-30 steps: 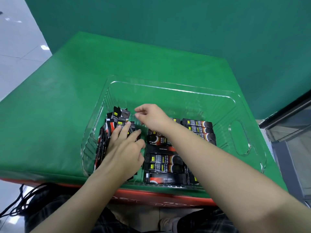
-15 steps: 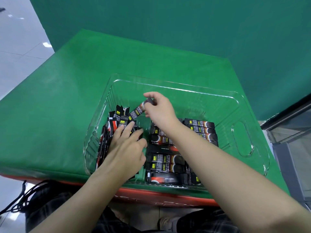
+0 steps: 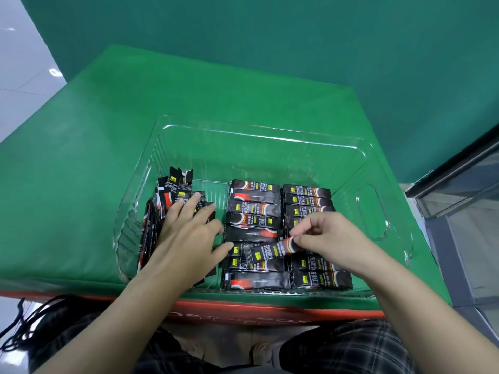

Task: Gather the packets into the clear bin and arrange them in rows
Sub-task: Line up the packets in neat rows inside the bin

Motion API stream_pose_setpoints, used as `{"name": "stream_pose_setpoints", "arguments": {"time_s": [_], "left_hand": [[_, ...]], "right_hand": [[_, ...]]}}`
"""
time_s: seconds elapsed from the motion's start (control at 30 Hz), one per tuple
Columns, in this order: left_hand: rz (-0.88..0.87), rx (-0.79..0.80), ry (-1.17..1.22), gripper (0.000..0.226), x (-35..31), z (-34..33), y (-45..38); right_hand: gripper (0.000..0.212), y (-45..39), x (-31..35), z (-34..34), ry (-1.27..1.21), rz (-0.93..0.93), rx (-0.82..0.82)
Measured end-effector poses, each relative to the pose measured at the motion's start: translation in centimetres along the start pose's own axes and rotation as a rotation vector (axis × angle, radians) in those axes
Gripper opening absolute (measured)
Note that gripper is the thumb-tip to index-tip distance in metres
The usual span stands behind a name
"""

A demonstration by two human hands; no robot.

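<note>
Your left hand (image 3: 186, 236) lies flat, with straight spread fingers, on a loose heap of packets (image 3: 172, 201) at the left end of the clear bin (image 3: 264, 133). These packets are thin, long sachets of shiny black foil with red and white marks and small yellow labels; some stand on edge against the bin's left wall, and their crimped ends point up at the far side of the heap.

Your right hand (image 3: 332, 241) pinches one packet (image 3: 272, 252) by its right end, between thumb and fingertips, the other fingers curled. This sachet is tilted, its left end lower, and it hangs just above the near part of the middle row (image 3: 253, 211).

The middle row and the right row (image 3: 307, 201) are neat stacks of the same sachets, each one lying flat and crosswise, one after another from the near wall of the bin toward its centre. The far half of the bin shows only its ribbed transparent floor.

The bin is a rectangular tray of hard clear plastic with rounded corners, a wide rim and an oval handle hole (image 3: 371, 211) in its right wall. It stands on a smooth green cloth (image 3: 94, 144), close to the near edge.
</note>
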State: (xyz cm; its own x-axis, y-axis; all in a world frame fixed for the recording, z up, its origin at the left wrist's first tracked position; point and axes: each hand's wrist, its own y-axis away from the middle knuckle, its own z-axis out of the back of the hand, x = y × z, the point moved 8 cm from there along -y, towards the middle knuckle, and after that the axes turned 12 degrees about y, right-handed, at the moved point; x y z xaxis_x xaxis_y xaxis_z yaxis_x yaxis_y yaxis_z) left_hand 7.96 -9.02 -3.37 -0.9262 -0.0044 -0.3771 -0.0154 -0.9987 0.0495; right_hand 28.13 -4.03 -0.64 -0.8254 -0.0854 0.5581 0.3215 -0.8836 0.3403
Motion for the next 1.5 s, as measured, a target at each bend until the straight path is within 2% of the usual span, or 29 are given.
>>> {"name": "stream_pose_setpoints", "arguments": {"time_s": [0.13, 0.4, 0.53, 0.63, 0.77, 0.97, 1.23, 1.5], "left_hand": [[0.016, 0.036, -0.021, 0.06, 0.1, -0.1, -0.1], [0.036, 0.054, -0.056, 0.063, -0.1, -0.1, -0.1], [0.031, 0.045, -0.045, 0.058, -0.2, 0.1, 0.0], [0.03, 0.025, -0.023, 0.05, -0.2, 0.2, 0.0], [0.014, 0.005, -0.015, 0.043, -0.2, 0.2, 0.1], [-0.002, -0.011, -0.005, 0.04, -0.1, 0.1, 0.0], [-0.021, -0.034, -0.002, 0.037, -0.1, 0.1, 0.0], [-0.048, -0.07, -0.002, 0.032, -0.2, 0.3, 0.1]], "right_hand": [[0.009, 0.5, -0.6, -0.5, -0.05, -0.009, 0.024], [0.013, 0.3, -0.7, -3.2, -0.006, -0.022, 0.026], [0.01, 0.7, 0.3, -3.1, 0.177, 0.022, -0.045], [0.013, 1.2, 1.8, -2.9, 0.424, 0.16, -0.103], [0.028, 1.2, 3.5, -4.5, 0.564, 0.342, -0.005], [0.033, 0.9, 4.9, -5.8, 0.724, 0.429, 0.007], [0.031, 0.5, 5.1, -6.0, 0.752, 0.441, -0.031], [0.027, 0.1, 4.6, -5.4, 0.616, 0.427, -0.008]]}}
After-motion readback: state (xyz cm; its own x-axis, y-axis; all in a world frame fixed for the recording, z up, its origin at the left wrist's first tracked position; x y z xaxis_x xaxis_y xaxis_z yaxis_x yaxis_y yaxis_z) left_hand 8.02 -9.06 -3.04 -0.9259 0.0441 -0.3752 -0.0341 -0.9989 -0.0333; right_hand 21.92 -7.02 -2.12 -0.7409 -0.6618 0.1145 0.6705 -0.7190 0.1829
